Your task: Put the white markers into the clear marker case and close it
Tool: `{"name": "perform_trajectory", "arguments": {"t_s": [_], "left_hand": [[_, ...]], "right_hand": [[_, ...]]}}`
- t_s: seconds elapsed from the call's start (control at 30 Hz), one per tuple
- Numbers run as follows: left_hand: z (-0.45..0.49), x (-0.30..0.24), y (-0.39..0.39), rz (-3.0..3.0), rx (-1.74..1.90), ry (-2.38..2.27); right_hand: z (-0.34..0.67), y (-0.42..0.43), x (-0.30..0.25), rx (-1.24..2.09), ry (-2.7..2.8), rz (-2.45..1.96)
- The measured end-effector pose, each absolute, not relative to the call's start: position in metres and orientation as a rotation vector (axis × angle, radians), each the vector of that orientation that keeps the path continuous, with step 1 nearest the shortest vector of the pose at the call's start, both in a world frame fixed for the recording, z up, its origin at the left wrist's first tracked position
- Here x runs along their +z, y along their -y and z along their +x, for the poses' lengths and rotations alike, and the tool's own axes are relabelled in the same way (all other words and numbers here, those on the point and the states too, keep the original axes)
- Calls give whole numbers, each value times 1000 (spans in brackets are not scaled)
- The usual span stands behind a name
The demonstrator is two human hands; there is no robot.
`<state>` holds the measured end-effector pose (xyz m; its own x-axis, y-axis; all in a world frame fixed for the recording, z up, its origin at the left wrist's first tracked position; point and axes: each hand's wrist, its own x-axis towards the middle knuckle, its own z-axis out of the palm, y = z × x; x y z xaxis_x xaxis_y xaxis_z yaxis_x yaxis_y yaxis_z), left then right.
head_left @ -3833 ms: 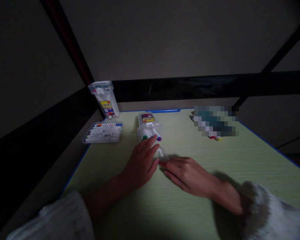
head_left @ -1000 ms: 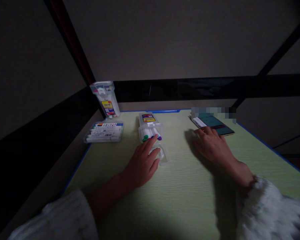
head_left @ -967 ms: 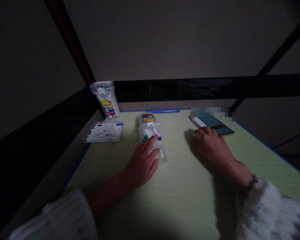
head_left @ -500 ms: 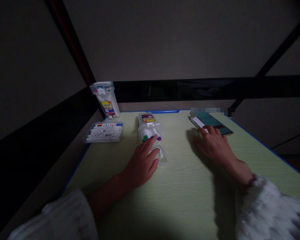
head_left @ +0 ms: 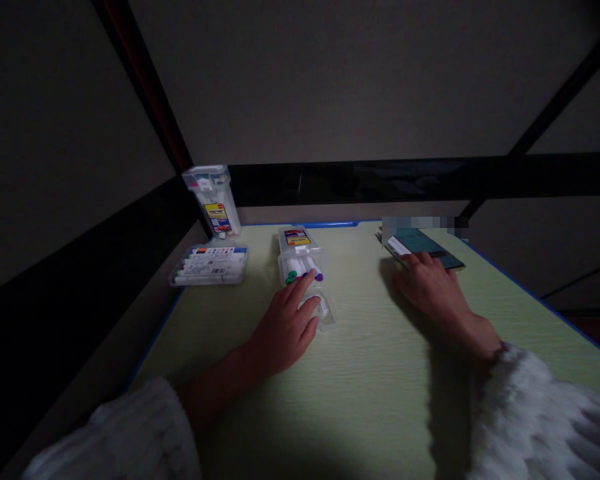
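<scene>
A clear marker box (head_left: pixel 298 250) lies on its side in the middle of the pale green table (head_left: pixel 360 393), its open end toward me with white markers showing green and purple caps. My left hand (head_left: pixel 286 328) rests at that open end, fingers loosely spread, touching the markers and the clear lid (head_left: pixel 323 312) beside it. My right hand (head_left: pixel 433 288) lies farther right, fingers flat on the table, fingertips at the near edge of a dark teal booklet (head_left: pixel 423 245) with something white on it.
A second clear marker box (head_left: pixel 214 202) stands upright at the far left corner. A flat marker case (head_left: pixel 209 265) lies in front of it. A black rail (head_left: pixel 405 177) runs behind the table. Blue edging borders the tabletop.
My right hand left the lid near my left hand and moved right and away to the teal booklet. Over the last second it crept slightly farther. My left hand stayed put.
</scene>
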<state>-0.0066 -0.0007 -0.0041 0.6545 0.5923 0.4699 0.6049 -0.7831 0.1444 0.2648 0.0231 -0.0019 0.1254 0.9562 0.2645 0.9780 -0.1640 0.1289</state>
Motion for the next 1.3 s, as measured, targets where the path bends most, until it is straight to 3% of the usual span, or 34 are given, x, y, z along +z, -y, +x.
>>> {"name": "perform_trajectory", "arguments": {"t_s": [1.3], "left_hand": [[-7,-3,1,-2843,-785,1026]], "right_hand": [[267,-27,-5,-326,2042,-2200]]}}
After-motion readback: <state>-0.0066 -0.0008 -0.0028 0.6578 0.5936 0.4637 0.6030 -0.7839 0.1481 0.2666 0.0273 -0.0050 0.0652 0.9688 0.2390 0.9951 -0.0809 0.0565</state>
